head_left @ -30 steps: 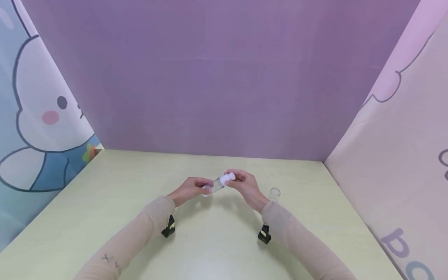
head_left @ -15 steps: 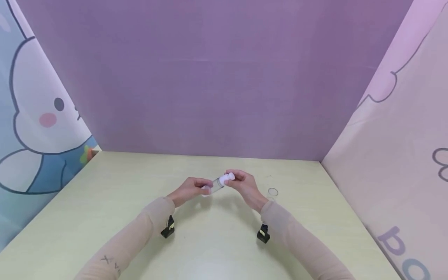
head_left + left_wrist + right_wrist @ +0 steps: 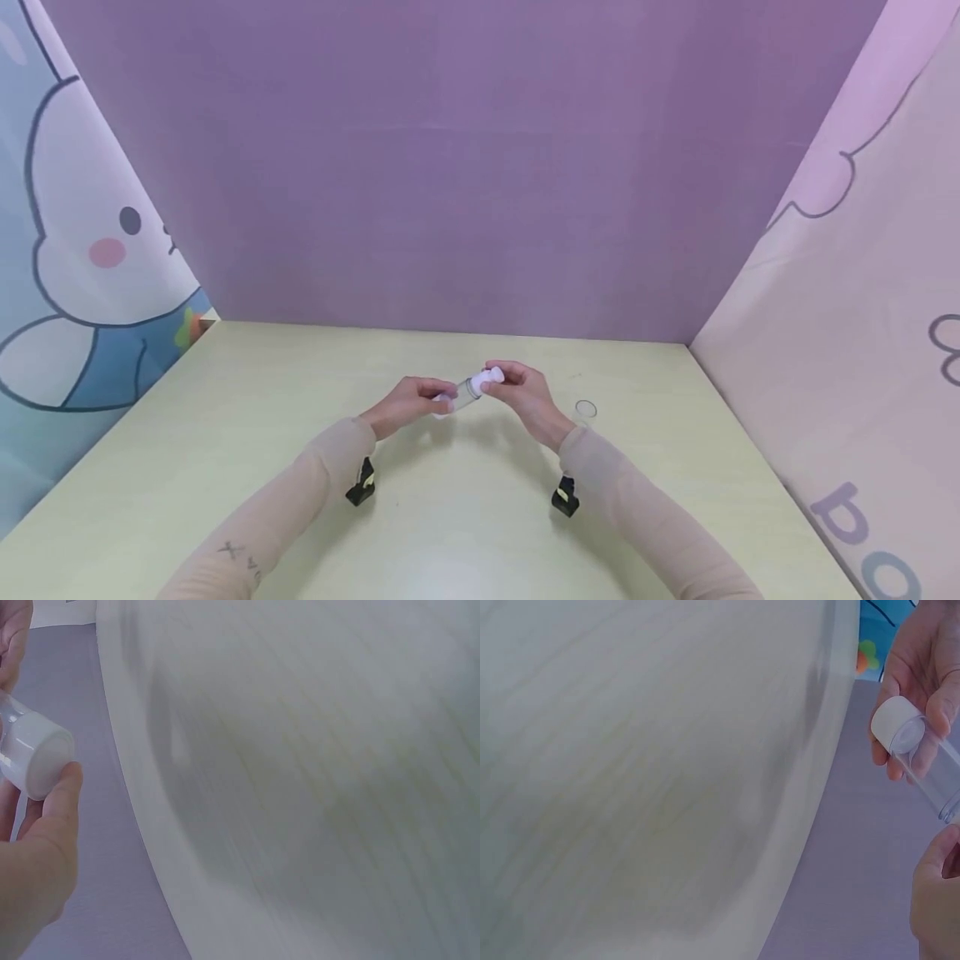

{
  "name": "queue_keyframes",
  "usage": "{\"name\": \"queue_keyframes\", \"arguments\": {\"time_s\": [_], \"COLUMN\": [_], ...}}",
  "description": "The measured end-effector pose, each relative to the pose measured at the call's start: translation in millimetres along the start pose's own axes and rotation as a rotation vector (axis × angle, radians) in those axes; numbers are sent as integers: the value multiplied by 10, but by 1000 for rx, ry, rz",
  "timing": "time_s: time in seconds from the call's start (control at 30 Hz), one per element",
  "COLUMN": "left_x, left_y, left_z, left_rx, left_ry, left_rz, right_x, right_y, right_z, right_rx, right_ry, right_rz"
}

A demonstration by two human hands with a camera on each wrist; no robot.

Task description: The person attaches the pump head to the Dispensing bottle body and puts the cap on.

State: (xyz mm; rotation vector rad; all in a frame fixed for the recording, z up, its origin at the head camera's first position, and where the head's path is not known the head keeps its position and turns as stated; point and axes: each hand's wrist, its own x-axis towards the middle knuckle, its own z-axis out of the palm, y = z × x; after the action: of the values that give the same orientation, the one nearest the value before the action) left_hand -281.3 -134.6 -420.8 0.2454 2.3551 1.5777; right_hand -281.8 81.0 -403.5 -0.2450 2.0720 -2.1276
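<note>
A small clear bottle [image 3: 462,397] is held tilted over the table between both hands. My left hand [image 3: 408,404] grips its white bottom end [image 3: 43,759], thumb on one side and fingers on the other. At the upper end, my right hand [image 3: 527,402] pinches the white pump top [image 3: 486,382] between thumb and fingers. The right wrist view shows the transparent wall [image 3: 934,771] of the bottle, with a white disc inside near the base; its top end falls outside that frame. Beside my right wrist, a clear round cap [image 3: 586,409] is on the table, partly hidden by the sleeve.
The pale yellow-green table [image 3: 457,533] meets a purple panel [image 3: 450,167] at the back. Printed side panels stand at left [image 3: 97,250] and right [image 3: 847,333]. Black wrist cameras hang below the left [image 3: 361,483] and right [image 3: 566,497] sleeves.
The head view has shifted slightly. Both hands keep their hold on the bottle, almost unmoved, and its tilt looks about the same.
</note>
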Motion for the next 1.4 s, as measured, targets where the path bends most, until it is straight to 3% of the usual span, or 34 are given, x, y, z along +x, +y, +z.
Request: {"name": "queue_keyframes", "arguments": {"time_s": [0.17, 0.5, 0.9, 1.4], "left_x": [-18, 17, -21, -26], "left_y": [0, -9, -7, -31], "left_z": [-2, -41, -51, -38], "left_rx": [0, -14, -8, -31], "left_ry": [-2, -34, -16, -5], "left_rz": [-16, 19, -17, -35], "right_x": [16, -37, -26, -16], "right_y": [33, -39, -33, -14], "right_z": [-3, -18, -37, 6], "right_rx": [-8, -30, 106, 46], "right_ry": [-22, -19, -111, -75], "right_rz": [2, -11, -69, -27]}}
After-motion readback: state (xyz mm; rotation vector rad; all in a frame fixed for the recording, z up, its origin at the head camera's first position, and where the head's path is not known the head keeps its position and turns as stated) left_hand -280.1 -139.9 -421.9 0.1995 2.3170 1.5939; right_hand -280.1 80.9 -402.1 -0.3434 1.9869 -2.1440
